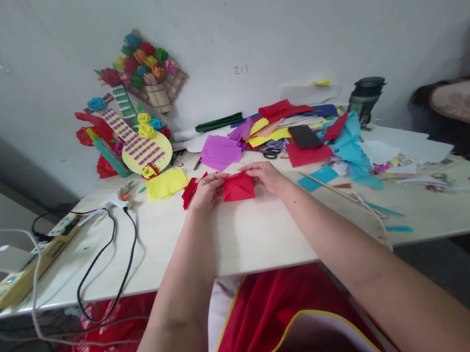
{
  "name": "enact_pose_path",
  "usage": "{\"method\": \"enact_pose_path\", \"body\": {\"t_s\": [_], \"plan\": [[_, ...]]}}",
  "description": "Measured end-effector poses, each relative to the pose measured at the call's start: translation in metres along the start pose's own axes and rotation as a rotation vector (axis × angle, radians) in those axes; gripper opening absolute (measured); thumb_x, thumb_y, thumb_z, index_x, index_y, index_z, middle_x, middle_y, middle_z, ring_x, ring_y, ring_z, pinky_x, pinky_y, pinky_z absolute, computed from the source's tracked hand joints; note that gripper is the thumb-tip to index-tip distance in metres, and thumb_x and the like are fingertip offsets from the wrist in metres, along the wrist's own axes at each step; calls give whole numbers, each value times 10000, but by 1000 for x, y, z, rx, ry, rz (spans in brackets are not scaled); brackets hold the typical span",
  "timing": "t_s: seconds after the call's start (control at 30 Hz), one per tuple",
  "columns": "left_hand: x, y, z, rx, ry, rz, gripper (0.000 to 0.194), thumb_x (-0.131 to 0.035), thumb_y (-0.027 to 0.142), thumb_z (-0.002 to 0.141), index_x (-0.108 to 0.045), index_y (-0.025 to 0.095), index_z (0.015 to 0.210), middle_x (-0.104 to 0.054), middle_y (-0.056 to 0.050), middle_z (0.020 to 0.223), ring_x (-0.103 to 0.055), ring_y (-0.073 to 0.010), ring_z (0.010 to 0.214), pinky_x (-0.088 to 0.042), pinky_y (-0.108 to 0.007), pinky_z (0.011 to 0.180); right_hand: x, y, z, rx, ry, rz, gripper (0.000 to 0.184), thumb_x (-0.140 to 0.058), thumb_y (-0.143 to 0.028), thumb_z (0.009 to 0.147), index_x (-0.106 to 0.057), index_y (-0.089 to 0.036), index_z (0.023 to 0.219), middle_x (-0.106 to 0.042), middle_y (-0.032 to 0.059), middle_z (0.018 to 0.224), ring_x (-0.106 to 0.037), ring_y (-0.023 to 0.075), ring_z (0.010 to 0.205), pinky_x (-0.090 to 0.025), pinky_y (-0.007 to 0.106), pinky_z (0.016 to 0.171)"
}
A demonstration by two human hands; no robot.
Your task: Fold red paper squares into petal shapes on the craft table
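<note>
A small red square of crepe paper, creased across its face, is stretched between my two hands just over the middle of the white table. My left hand pinches its upper left edge. At the upper right edge, my right hand grips the same paper between thumb and fingers. More red paper pieces lie right beside my left hand, partly hidden by it. Left of those rests a yellow paper sheet. Beyond my hands lies a purple paper sheet.
Black scissors, a dark phone-like slab and coloured paper sheets crowd the back. A green-lidded bottle stands back right. A power strip with cables occupies the left. Paper-flower crafts lean on the wall. A thin stick lies right.
</note>
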State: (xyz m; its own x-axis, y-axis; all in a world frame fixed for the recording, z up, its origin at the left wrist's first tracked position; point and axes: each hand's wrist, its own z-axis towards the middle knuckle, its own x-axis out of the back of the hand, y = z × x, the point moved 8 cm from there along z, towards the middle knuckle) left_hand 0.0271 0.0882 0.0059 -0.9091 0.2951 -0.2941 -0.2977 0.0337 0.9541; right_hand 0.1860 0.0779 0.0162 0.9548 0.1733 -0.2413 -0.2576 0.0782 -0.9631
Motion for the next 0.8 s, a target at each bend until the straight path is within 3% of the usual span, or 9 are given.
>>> {"method": "enact_pose_path", "body": {"t_s": [0.17,0.33,0.5,0.63,0.8], "plan": [[-1,0,0,21,7,30,248,-677,193,560,-673,126,798,-635,-16,622,-576,-109,529,-438,-224,530,-2,-2,-1,15,-26,5,181,-623,-213,569,-694,-146,721,-612,-3,559,-507,100,470,-386,223,456],[-2,1,1,13,2,23,241,-635,211,585,-685,123,804,-637,-17,600,-570,-121,530,-444,-238,541,-2,-4,-1,30,-19,-22,226,-665,-352,608,-670,-138,680,-591,8,547,-497,107,474,-369,232,455],[-4,0,1,8,-12,53,237,-692,310,600,-665,134,757,-623,-14,602,-576,-123,546,-436,-229,528,-1,-6,-2,67,47,-93,253,-747,-340,525,-647,-140,644,-561,-24,523,-469,87,478,-356,224,478],[-2,-3,2,9,-3,86,263,-749,262,555,-643,135,760,-618,0,627,-543,-88,502,-412,-202,486,1,-3,1,77,68,-134,271,-758,-318,504,-656,-135,676,-594,-15,561,-496,91,510,-370,228,511],[0,-2,3,-8,-14,96,358,-731,253,585,-633,158,917,-635,8,665,-576,-96,542,-442,-212,532,2,1,5,69,51,-149,363,-761,-299,516,-684,-143,834,-603,-19,556,-524,104,519,-384,229,511]]}}
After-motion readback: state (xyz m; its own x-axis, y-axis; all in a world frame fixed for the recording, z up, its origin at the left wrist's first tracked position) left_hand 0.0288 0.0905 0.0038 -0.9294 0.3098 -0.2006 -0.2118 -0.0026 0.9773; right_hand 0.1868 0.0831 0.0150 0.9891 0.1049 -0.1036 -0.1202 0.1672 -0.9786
